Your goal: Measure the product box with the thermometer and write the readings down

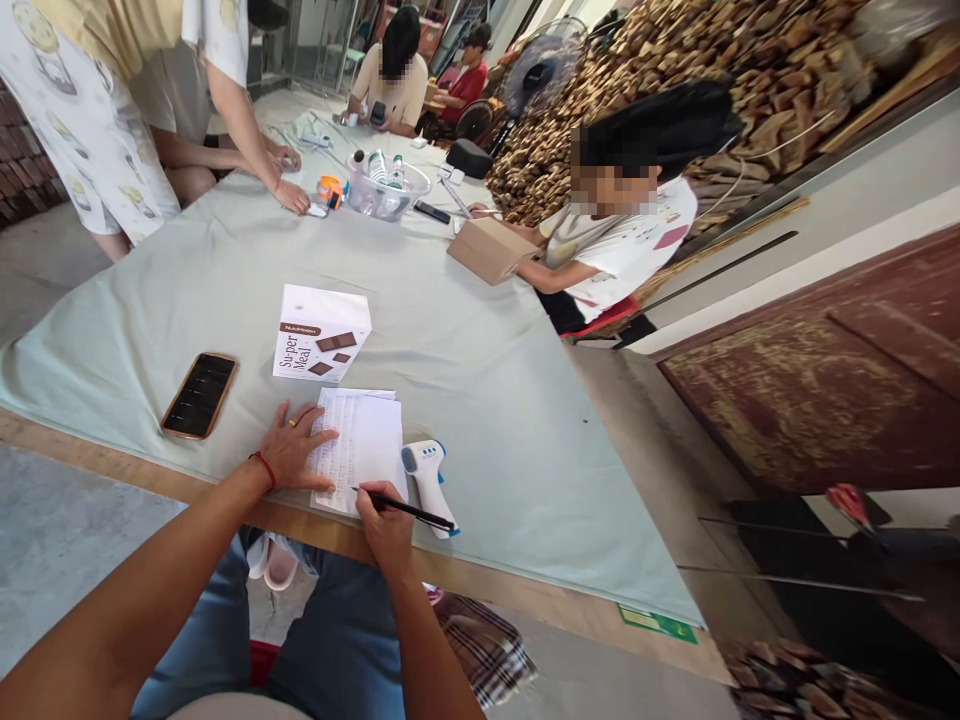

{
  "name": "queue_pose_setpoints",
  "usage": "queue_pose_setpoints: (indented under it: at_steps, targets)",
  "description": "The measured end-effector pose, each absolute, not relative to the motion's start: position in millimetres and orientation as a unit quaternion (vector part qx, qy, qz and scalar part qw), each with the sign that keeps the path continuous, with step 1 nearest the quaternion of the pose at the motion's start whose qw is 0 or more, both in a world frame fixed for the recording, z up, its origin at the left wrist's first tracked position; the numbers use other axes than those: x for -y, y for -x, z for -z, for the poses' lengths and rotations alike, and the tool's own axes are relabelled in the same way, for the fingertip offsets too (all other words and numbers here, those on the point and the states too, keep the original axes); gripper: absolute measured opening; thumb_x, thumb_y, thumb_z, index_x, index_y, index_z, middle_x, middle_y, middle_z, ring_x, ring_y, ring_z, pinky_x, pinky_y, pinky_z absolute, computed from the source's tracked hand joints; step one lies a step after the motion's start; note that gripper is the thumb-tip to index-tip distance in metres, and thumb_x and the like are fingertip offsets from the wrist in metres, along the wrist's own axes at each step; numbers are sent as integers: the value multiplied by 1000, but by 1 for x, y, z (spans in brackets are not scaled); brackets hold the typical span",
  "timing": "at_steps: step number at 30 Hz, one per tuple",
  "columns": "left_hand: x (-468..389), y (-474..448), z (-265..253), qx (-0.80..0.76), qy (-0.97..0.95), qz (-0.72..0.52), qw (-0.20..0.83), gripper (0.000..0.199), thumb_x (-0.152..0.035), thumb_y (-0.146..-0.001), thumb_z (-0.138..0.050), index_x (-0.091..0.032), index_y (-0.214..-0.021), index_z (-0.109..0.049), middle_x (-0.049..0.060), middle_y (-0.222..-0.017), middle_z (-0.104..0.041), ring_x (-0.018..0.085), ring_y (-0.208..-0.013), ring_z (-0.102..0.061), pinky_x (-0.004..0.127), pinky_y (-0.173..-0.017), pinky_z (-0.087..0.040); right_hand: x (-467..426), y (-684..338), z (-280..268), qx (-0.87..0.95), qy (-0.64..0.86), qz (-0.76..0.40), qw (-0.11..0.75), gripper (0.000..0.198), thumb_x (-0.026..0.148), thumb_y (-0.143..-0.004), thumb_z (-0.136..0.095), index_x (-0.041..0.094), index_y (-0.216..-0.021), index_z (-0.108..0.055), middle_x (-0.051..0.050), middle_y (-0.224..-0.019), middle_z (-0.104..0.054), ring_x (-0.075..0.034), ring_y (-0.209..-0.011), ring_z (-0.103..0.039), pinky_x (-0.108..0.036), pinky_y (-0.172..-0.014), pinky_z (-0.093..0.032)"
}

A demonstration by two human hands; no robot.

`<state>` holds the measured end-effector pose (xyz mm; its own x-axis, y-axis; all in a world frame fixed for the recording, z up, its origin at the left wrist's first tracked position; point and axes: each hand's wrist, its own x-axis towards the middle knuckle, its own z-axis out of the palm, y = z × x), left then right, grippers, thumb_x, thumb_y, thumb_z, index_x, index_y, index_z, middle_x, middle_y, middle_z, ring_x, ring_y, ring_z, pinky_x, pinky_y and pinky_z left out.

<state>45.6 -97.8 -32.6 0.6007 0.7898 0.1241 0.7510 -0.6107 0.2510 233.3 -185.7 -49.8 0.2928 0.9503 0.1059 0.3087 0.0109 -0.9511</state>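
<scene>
On paper (pixel 381 440), left fingers (pixel 322 438) splayed flat; right fingers (pixel 366 504) pinching black pen (pixel 417 513); handwriting (pixel 341 415) too small to read.

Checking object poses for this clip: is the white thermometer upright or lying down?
Lying down: the thermometer stretches along the cloth, handle toward the near table edge.

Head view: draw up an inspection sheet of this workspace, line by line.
Surface: pale green tablecloth, wrinkled; bare wooden edge on the near side.
Job's things: partly written paper, black pen, infrared thermometer.
Clutter: NutriMotion Su-per Meal box, smartphone, clear plastic basin holding bottles.
Grip: left hand spread on the paper; right hand holding the pen.
Cables: thin pale strand, possibly a cord, by the woodpile.
Surroundings: fan, woodpile, several co-workers around the tablecloth.
</scene>
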Motion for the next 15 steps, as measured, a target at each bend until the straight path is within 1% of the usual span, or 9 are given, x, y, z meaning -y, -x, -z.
queue_pose_setpoints:
  at_steps: [9,15]
  targets:
    - [98,-46,30,-431,-890,-114,90,85,-69,-58,-72,-25,-128,-56,17,-145,-39,38,-135,-31,64,-110,-10,186,-234,55,523,637,-307,476,16,34,-72,-56,20,-69,-64,-1,-65,-66,-17,-63,-61,-31,-66,-51]
    - [98,-46,33,-429,-891,-120,87,85,-70,-58,-72,-26,-128,-55,17,-145,-39,37,-136,-31,63,-111,-10,186,-234,57,531,636,-301,472,16,33,-72,-56,20,-69,-64,-2,-65,-66,-17,-63,-61,-30,-66,-51]
